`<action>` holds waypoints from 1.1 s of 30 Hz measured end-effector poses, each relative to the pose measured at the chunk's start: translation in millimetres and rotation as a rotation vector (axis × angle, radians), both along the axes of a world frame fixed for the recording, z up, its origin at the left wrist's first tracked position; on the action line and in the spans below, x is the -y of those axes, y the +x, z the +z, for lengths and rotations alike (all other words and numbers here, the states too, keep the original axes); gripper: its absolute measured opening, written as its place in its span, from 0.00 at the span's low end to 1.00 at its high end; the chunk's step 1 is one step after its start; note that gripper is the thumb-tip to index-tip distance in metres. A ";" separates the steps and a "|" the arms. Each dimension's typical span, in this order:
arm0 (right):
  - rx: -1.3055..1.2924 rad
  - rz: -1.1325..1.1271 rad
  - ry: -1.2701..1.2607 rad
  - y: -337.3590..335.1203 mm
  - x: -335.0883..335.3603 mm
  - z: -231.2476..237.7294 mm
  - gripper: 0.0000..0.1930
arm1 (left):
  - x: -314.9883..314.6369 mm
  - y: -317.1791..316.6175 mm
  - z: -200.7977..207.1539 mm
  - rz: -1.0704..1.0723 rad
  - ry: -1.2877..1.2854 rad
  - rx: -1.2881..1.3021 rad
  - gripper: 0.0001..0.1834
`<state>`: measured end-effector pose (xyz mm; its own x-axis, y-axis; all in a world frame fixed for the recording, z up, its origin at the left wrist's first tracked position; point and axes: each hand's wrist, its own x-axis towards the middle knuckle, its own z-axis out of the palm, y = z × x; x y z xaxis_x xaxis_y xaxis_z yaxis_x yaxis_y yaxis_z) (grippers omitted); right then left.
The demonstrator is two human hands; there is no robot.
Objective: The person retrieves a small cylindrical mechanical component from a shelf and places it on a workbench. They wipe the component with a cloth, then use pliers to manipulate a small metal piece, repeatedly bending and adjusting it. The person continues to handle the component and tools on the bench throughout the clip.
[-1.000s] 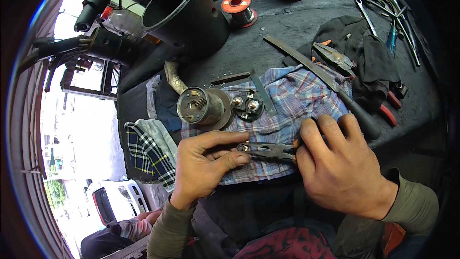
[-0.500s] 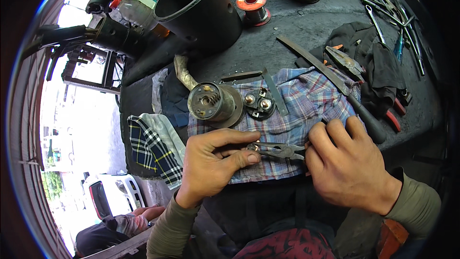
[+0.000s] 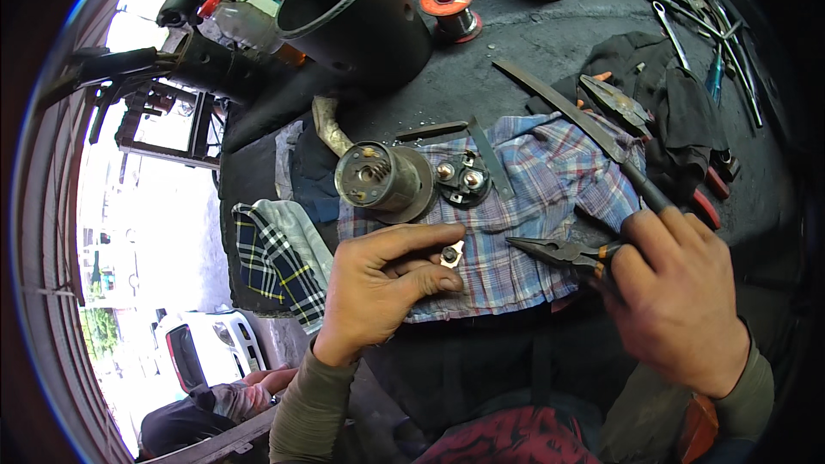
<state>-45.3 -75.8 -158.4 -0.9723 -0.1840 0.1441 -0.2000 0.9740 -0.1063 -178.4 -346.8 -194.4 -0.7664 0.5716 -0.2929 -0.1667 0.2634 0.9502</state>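
Between thumb and fingertips, my left hand (image 3: 374,288) pinches a small shiny metal piece (image 3: 451,254) with a dark round centre. My right hand (image 3: 679,292) is closed round the orange-and-black handles of long-nose pliers (image 3: 559,251). Their jaws point left, apart from the piece. Beyond my left hand, a metal cylinder housing (image 3: 387,182) with a flanged base rests on a plaid cloth (image 3: 533,172). Beside it sits a round black terminal cap (image 3: 464,179) with two copper-coloured studs. A file (image 3: 567,112) lies on the right, its dark handle partly hidden by my right fingers.
Combination pliers (image 3: 617,103) lie on a dark cloth at the right. Farther back are a spanner (image 3: 672,34) and several tools. A solder spool (image 3: 451,13) and large black pipe section (image 3: 357,21) stand at the back. A flat metal strip (image 3: 491,159) lies near the cap.
The pliers have come away from the small metal piece and moved right with my right hand. My left hand keeps its pinch in nearly the same place.
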 end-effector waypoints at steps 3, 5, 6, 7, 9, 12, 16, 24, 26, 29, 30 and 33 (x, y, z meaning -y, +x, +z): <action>0.095 -0.018 -0.191 -1.5 -8.1 11.6 0.19 | 2.2 1.3 -2.9 -0.024 -0.011 -0.092 0.25; 0.097 0.021 -0.288 -7.6 -14.1 22.0 0.20 | 3.6 1.5 -2.4 -0.059 -0.015 -0.114 0.23; 0.117 0.055 -0.328 -12.3 -19.3 30.3 0.20 | 4.3 2.2 -2.2 -0.050 -0.012 -0.103 0.23; 0.102 0.086 -0.348 -17.2 -22.8 34.7 0.21 | 4.9 2.7 -2.2 -0.039 -0.008 -0.091 0.23; 0.046 0.117 -0.431 -31.2 -29.2 35.0 0.23 | 4.1 3.5 -2.1 -0.019 0.006 -0.072 0.23; 0.017 0.032 -0.684 -48.1 -23.1 25.4 0.28 | -1.8 4.9 -3.1 0.016 0.027 -0.061 0.21; -0.093 -0.066 -0.974 -64.2 6.4 8.2 0.33 | -4.9 6.4 -5.4 0.058 0.025 -0.040 0.22; -0.350 -0.083 -1.602 -91.8 51.9 -17.4 0.25 | -0.3 9.7 -8.8 0.025 0.040 -0.125 0.21; -0.334 -0.042 -1.696 -91.7 47.4 -16.9 0.20 | -1.1 10.3 -4.0 0.007 0.046 -0.127 0.22; -0.305 0.058 -1.852 -89.7 49.3 -11.0 0.13 | 0.5 8.6 -6.7 0.000 0.028 -0.162 0.22; -0.282 0.091 -1.889 -88.3 51.4 -7.6 0.12 | 0.8 8.8 -6.7 -0.005 0.039 -0.167 0.21; -0.210 0.219 -1.937 -84.0 56.7 5.2 0.14 | 1.3 6.9 -9.3 -0.010 0.088 -0.259 0.19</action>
